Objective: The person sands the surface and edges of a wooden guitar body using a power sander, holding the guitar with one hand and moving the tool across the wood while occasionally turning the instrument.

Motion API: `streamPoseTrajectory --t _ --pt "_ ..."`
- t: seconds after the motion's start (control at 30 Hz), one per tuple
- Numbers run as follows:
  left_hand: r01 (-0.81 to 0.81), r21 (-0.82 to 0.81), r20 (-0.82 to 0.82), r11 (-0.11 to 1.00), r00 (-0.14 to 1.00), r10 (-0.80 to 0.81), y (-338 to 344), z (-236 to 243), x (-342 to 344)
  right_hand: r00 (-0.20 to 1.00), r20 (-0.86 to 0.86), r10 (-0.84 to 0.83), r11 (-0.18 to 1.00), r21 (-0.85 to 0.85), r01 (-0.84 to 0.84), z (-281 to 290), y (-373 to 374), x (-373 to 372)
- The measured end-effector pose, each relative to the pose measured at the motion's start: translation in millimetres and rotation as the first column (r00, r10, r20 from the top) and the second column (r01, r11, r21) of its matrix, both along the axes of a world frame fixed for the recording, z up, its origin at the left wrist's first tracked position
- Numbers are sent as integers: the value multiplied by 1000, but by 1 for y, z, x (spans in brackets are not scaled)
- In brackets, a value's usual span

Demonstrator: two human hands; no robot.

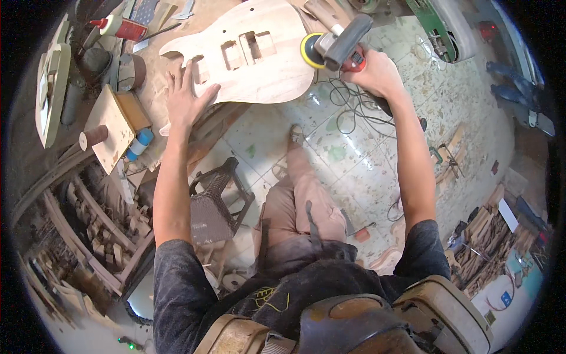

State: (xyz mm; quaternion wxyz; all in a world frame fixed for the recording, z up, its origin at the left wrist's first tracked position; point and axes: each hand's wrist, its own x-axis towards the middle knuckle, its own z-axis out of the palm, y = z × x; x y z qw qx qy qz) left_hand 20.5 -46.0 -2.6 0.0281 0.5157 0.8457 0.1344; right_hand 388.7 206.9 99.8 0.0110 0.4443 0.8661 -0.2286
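Observation:
A pale, unpainted wooden electric guitar body [277, 74] with routed cavities lies on the workbench, its lower edge jutting toward me. My left hand [190, 97] is open, fingers spread over the body's left end beside a small cavity. In my right hand [376, 75] is a corded sander [345, 44], dark grey with a red part by my fingers. Its round yellow-rimmed pad [311, 51] stands on edge against the right end of the guitar body. Whether the pad presses on the wood or only comes near it, I cannot tell.
A red-and-white glue bottle [122, 27] lies at the back left. Nearer are a wooden box [110, 130] and a blue-labelled bottle [140, 144]. A brown woven stool [215, 203] stands below the bench. The cord [348, 112] loops above the dusty tiled floor; wood scraps [480, 251] lie right.

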Motion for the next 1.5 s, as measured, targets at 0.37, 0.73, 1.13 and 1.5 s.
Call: streamPoseTrajectory --t 0.37,0.73,1.13,1.5 --pt "0 8 2 1000 1000 0 -4 -1 1 955 -34 295 949 -100 -297 8 -91 -30" --pt "7 -1 21 1000 1000 -7 2 1 2 998 56 -21 1000 12 20 -6 20 -1" --pt "24 -6 34 1000 999 -24 1 2 2 1000 0 -10 997 -71 10 -2 -28 16" --pt "41 -9 39 999 998 -40 -4 0 -4 957 -185 223 961 -124 -248 -22 -76 24"
